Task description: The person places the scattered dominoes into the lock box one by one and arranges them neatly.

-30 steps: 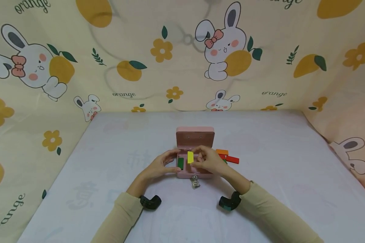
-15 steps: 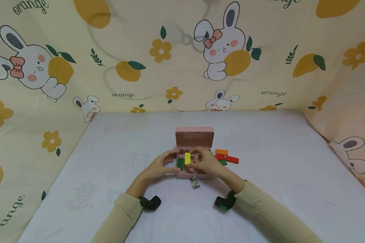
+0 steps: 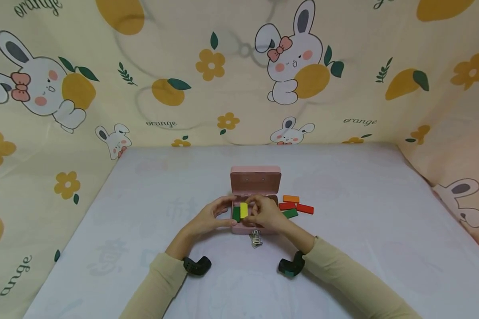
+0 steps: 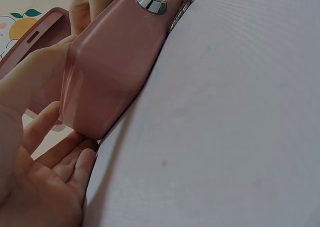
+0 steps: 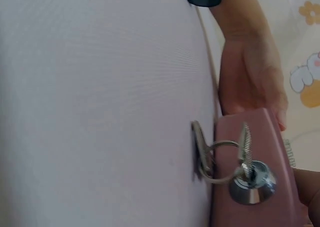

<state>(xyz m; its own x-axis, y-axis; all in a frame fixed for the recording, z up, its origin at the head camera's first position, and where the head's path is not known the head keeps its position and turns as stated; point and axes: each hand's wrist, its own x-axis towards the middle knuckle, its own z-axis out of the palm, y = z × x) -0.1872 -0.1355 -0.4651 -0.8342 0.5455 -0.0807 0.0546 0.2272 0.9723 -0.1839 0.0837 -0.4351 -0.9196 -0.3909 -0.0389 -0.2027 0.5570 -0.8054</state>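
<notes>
A small pink metal box (image 3: 242,230) stands on the white table with its lid (image 3: 255,182) raised. My left hand (image 3: 206,218) holds the box's left end, thumb at the front rim and fingers round the side; the left wrist view shows this hand (image 4: 47,184) against the box wall (image 4: 107,72). Between thumb and fingers, my right hand (image 3: 270,215) pinches a yellow block (image 3: 244,210) upright inside the box. Just left of it a green block (image 3: 236,214) stands at the box's left end. Part of the interior is hidden by the right hand.
Right of the box lie an orange block (image 3: 291,199), two red blocks, one of them farther right (image 3: 305,208), and a green block (image 3: 290,214). Keys on a ring (image 5: 245,147) hang from the front lock (image 5: 253,187). A printed cloth (image 3: 239,88) rises behind the table.
My right hand has carried the yellow block leftward and slightly down, close beside the green one. More of the loose blocks show at the right. The left hand stays on the box.
</notes>
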